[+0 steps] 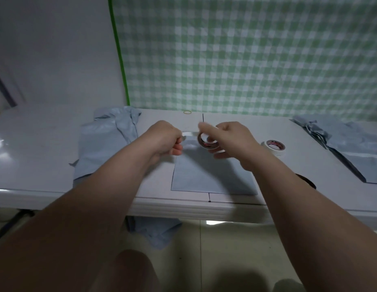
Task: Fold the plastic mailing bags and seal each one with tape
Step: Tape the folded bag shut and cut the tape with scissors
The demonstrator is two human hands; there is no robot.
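A white table runs across the view, seen from above by the person working at it. At the left lies a crumpled heap of pale blue-grey mailing bags. Just right of the heap, the left hand is raised above the table with its fingers curled in, pinching the free end of a clear tape strip. The short strip stretches across to a tape roll held by the right hand. That hand's fingers wrap around the roll, though motion blur hides exactly how they lie. Under both hands, a folded mailing bag lies flat in the middle of the table, reaching its near edge. Behind the hands, a yellow rubber band rests near the far edge. Right of the right hand, a second tape roll lies on the table. Further right is another pile of mailing bags. A green and white checked cloth hangs behind the table.
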